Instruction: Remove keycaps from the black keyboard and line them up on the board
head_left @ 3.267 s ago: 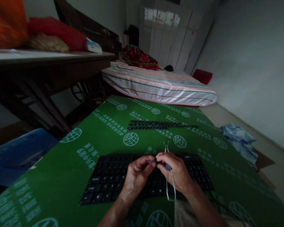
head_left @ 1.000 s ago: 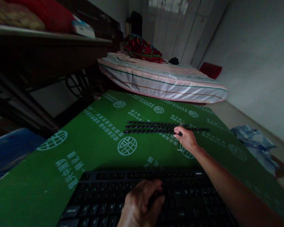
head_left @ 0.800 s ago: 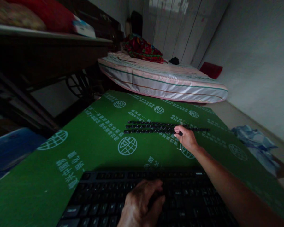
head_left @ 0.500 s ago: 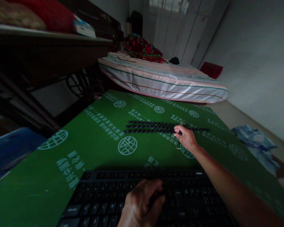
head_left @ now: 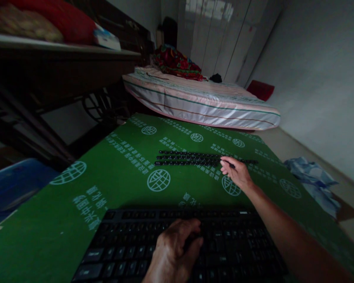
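Note:
A black keyboard (head_left: 165,214) lies along the near side of the green table. My left hand (head_left: 175,247) rests over its middle keys, fingers bent, with a dark gap between thumb and forefinger. Farther out, small black keycaps (head_left: 184,158) lie in long rows on the table. My right hand (head_left: 236,171) is at the right part of these rows, its fingers bent in. A small dark thing (head_left: 231,165) shows at its fingers, too unclear to name; the hand hides some keycaps.
The green printed tabletop (head_left: 120,169) reaches to a bed (head_left: 200,104) with a striped cover. At the left stand a dark sewing-machine table (head_left: 76,59) and a blue bin (head_left: 20,184). Pale blue cloth (head_left: 309,177) lies off the right edge.
My right hand has shifted slightly to the right and its fingers have loosened a little; the thin wire-like bits seen around it before no longer show. My left hand stays on the keyboard.

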Available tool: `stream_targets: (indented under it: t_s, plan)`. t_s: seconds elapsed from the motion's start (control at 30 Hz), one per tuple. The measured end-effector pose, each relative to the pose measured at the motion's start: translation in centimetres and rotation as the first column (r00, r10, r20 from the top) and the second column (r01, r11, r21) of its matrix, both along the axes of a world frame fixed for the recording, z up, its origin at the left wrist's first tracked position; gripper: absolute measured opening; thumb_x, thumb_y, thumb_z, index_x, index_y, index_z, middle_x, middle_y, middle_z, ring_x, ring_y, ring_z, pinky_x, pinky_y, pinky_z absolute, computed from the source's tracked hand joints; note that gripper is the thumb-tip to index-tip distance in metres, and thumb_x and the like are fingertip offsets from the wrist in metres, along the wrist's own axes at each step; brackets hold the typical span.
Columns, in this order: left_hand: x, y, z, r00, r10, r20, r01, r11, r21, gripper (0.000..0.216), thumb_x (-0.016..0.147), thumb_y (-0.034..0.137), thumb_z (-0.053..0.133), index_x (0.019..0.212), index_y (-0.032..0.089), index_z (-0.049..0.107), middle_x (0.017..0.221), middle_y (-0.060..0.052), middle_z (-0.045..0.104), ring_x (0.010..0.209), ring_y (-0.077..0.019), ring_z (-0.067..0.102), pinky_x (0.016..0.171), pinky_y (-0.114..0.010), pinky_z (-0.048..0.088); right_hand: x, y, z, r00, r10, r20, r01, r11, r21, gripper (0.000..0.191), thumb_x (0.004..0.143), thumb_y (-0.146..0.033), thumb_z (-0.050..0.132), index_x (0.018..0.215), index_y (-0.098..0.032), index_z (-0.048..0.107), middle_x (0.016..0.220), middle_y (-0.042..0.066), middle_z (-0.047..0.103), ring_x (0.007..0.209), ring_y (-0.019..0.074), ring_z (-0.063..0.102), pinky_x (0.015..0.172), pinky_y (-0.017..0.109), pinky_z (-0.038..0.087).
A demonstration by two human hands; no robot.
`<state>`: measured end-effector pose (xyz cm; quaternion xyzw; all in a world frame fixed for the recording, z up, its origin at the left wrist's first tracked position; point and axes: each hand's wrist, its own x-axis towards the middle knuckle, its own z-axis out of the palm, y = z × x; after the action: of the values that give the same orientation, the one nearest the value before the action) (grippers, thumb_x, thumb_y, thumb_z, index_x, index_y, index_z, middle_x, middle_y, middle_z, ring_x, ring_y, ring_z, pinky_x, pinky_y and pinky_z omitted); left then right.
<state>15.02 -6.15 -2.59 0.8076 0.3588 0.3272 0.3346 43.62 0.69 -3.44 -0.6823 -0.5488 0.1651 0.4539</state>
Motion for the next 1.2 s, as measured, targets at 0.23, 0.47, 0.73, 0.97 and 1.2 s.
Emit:
stream_targets:
  t_s: [0.23,0.47,0.73,0.97,1.2]
  plan:
    - [0.3,0.1,0.5,0.999,0.029,0.018,-0.028,0.999,-0.022,0.020,0.074,0.015,0.056,0.091,0.021,0.065,0.081,-0.001,0.072,0.073,-0.0148,0.069,0.067,-0.022,0.056,-2.1,-6.4,4.2,0.972,-0.047,-0.232,0.013,0.989,-0.148,0.061,0.082,-0.059,0.041,0.121,-0.015,0.055,0.046,-0.003,0.056,0.035,0.0091,0.049,0.036,0.018,0.039]
    - [0.5,0.2,0.2,0.981,0.085,0.177,-0.063,0.990,-0.126,0.018,0.077,0.018,0.052,0.090,0.019,0.065,0.084,-0.002,0.073,0.074,-0.0155,0.069,0.071,-0.024,0.055,-4.1,-11.3,5.5,0.986,-0.076,-0.149,0.039,0.972,-0.234,0.052,0.080,-0.056,0.046,0.099,-0.012,0.066,0.041,-0.003,0.053,0.032,0.0075,0.044,0.035,0.018,0.036]
    - [0.7,0.8,-0.4,0.911,0.176,0.373,-0.068,0.956,-0.284,0.017,0.073,0.017,0.057,0.089,0.017,0.065,0.079,-0.003,0.073,0.075,-0.0178,0.068,0.078,-0.030,0.054,-7.9,-13.7,6.5,0.968,0.038,-0.248,-0.107,0.957,-0.271,0.027,0.074,-0.044,0.059,0.073,-0.018,0.054,0.046,-0.004,0.058,0.036,0.0083,0.050,0.038,0.018,0.041]
    - [0.8,0.8,-0.6,0.862,0.189,0.470,0.008,0.922,-0.386,0.019,0.072,0.018,0.059,0.089,0.015,0.065,0.077,-0.004,0.072,0.074,-0.0177,0.068,0.075,-0.029,0.054,-10.9,-13.3,6.2,0.956,0.071,-0.285,-0.165,0.934,-0.318,0.028,0.068,-0.044,0.065,0.071,-0.017,0.057,0.045,-0.005,0.056,0.035,0.0070,0.048,0.036,0.017,0.038]
    - [0.8,0.7,-0.8,0.882,0.161,0.443,0.003,0.937,-0.348,0.017,0.072,0.018,0.058,0.087,0.015,0.066,0.079,-0.005,0.073,0.077,-0.0186,0.068,0.076,-0.030,0.054,-11.9,-12.6,5.3,0.966,0.080,-0.246,-0.169,0.916,-0.364,0.031,0.069,-0.046,0.063,0.071,-0.016,0.057,0.043,-0.004,0.055,0.032,0.0057,0.045,0.034,0.016,0.034]
